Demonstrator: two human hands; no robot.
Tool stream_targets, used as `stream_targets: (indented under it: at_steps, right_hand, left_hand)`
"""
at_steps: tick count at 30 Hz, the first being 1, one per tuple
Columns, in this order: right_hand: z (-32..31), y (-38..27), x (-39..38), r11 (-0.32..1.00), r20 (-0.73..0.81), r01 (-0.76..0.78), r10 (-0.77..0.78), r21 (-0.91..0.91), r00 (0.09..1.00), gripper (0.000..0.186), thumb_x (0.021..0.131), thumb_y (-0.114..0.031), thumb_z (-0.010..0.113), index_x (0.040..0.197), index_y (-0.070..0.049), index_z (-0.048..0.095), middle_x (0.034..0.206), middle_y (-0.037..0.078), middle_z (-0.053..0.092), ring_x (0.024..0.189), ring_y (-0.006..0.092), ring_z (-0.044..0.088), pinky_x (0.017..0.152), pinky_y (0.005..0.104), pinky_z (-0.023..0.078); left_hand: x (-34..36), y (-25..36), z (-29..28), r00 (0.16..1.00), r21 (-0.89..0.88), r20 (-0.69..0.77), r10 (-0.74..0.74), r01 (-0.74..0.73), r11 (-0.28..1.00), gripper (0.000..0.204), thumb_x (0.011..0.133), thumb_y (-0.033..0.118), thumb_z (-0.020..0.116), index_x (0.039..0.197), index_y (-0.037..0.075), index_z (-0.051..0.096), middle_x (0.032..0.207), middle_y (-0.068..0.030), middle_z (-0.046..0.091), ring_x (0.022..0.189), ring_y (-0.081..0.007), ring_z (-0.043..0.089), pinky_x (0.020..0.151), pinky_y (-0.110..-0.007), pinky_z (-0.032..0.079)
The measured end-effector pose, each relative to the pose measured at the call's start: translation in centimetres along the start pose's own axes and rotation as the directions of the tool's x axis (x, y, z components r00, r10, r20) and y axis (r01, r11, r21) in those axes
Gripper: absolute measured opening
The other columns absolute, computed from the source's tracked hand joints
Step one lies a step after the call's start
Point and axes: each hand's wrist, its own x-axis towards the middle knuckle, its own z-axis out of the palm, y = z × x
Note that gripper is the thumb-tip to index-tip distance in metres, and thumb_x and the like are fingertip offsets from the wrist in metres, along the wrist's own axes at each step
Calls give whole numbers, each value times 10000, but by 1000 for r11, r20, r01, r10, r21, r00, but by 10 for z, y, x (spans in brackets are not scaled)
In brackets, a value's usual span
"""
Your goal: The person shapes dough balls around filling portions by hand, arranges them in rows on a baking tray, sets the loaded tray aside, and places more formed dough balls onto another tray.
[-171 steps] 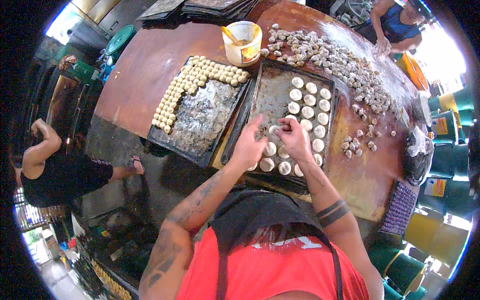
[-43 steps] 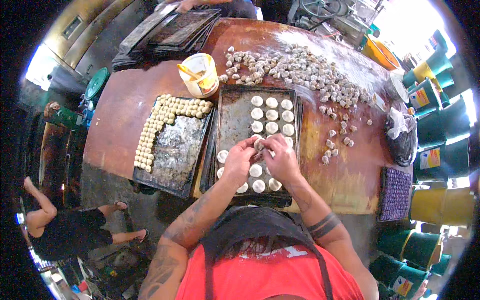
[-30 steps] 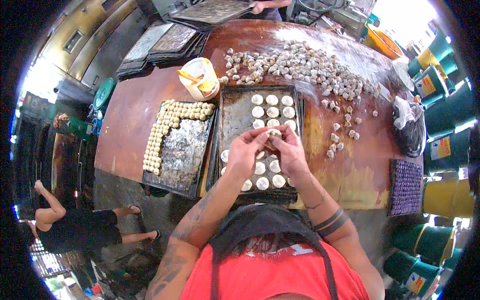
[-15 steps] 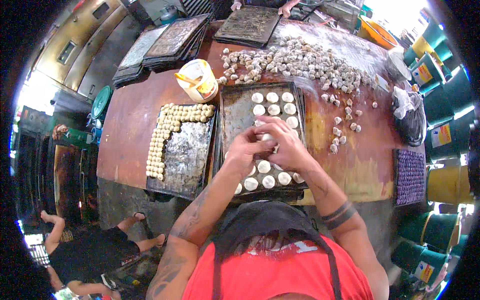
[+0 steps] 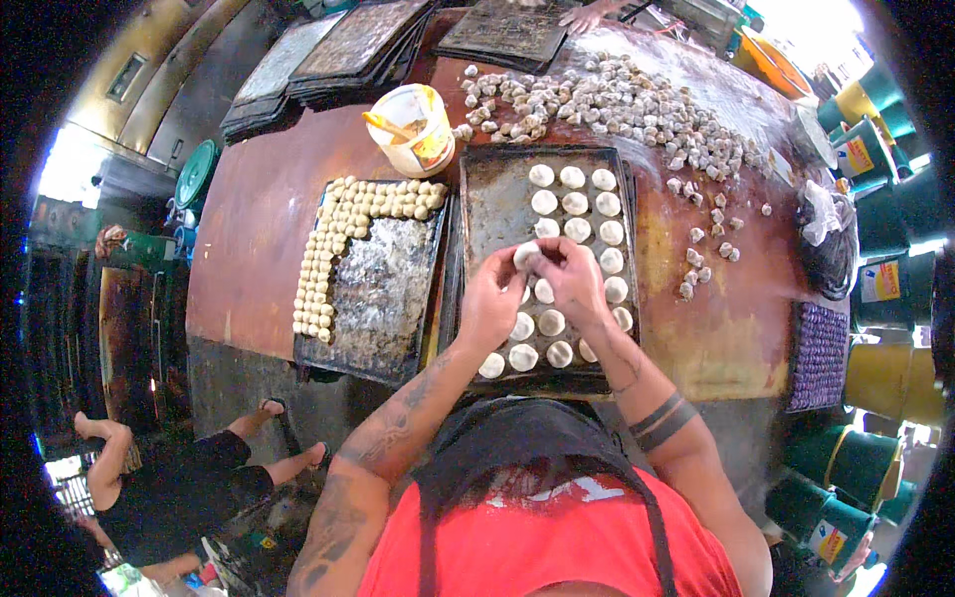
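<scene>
Over the dark baking tray (image 5: 482, 189), my left hand (image 5: 491, 297) and my right hand (image 5: 575, 281) meet with fingers closed round a small white dough ball (image 5: 527, 255). Both thumbs and fingertips press at it from either side. Flattened white dough rounds (image 5: 574, 203) stand in rows on that tray, on its right side and near end; some are hidden beneath my hands and forearms. To the left, a second dark tray (image 5: 383, 289) carries small tan dough balls (image 5: 316, 269) packed along its left side and far end.
A white bucket (image 5: 416, 139) with an orange-handled tool stands beyond the trays. Many floured lumps (image 5: 617, 104) lie across the far table. Stacked trays (image 5: 353, 45) sit far left. A purple-filled tray (image 5: 819, 353) and green buckets (image 5: 880, 214) are at right. Another person (image 5: 189, 488) is lower left.
My fingers have drawn apart from a cupped hold to a fingertip hold, so the dough ball shows more. The whole view has shifted slightly, moving the trays rightward.
</scene>
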Motion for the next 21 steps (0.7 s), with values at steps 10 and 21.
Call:
stream_targets:
  at_steps: [10, 21]
  right_hand:
    - [23, 21, 20, 523, 123, 310, -360, -794, 925, 470, 928, -262, 683, 1354, -72, 630, 1500, 131, 513, 1297, 395, 499, 1095, 502, 403]
    - [-89, 44, 1, 769, -285, 140, -391, -624, 875, 374, 939, -242, 693, 1255, -44, 662, 1218, 187, 689, 1158, 416, 620, 986, 517, 484]
  left_hand:
    - [-3, -66, -83, 985, -41, -137, -106, 101, 994, 558, 923, 32, 725, 1429, -30, 498, 1347, -151, 611, 1264, -249, 581, 1093, -412, 465]
    - [19, -99, -88, 996, 643, 78, -39, -21, 766, 722, 947, 427, 719, 1466, -36, 525, 1495, -250, 537, 1394, -374, 515, 1176, -436, 401]
